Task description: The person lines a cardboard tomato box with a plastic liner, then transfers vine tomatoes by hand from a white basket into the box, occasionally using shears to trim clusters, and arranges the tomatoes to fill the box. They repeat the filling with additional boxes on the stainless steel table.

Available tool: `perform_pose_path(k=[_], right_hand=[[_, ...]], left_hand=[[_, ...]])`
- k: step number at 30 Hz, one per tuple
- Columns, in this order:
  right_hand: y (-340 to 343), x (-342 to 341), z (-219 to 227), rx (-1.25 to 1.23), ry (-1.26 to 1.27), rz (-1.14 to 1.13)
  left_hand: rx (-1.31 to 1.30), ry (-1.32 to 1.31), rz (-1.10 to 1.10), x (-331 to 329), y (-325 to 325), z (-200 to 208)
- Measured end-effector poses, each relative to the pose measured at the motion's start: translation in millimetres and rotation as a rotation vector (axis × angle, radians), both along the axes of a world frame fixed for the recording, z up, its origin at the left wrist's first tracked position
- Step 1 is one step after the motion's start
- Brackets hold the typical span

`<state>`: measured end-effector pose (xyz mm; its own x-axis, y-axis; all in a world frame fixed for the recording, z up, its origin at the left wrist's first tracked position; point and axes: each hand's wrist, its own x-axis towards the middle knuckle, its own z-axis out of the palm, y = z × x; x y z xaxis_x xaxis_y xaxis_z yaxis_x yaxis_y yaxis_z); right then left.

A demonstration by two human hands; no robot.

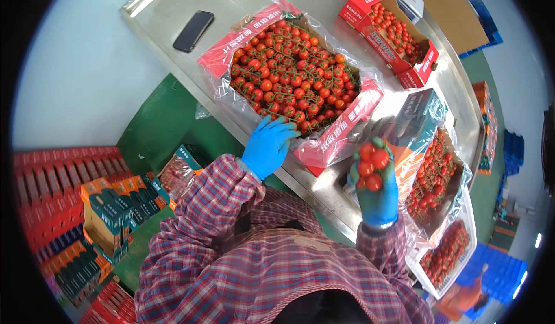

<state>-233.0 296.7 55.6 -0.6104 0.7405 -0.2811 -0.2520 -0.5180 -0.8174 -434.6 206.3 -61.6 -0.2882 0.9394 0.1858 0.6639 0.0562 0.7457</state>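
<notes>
My left hand point(267, 149), in a blue glove, lies at the near left edge of a red box point(350, 119) lined with clear plastic. Its fingers are stretched out, with the tips against the cherry tomatoes on the vine point(292, 72) that fill this box. To the right, my right hand point(378, 204), also gloved in blue, is raised and closed around a small bunch of cherry tomatoes point(373, 163). Several round red fruits show above its fingers. Beneath and beside that hand stands a dark green and orange box point(425, 113) holding more cherry tomatoes point(433, 173).
A smartphone point(193, 31) lies on the metal table point(237, 0). A smaller red box point(404, 72) of tomatoes stands at the far right. Near right is a white crate point(471, 231) with tomatoes. Stacked cartons point(107, 217) fill the floor at left. Another person point(462, 298) is at lower right.
</notes>
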Motion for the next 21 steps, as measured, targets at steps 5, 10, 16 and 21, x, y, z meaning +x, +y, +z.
perform_pose_path(k=[5, 10, 16, 21], right_hand=[[5, -71, -38, 1.061, -0.636, 0.374], [11, -85, -51, 1.033, -0.784, 0.110], [5, -96, -66, 0.050, -0.253, 0.007], [7, -119, -90, -0.118, -0.059, -0.145]], left_hand=[[-0.052, -2.090, -0.281, -22, 2, 0], [-0.093, -2.159, -0.095, -57, 7, -1], [0.005, -1.543, -0.221, -43, 30, 12], [0.130, -0.671, 0.017, -114, 66, 22]])
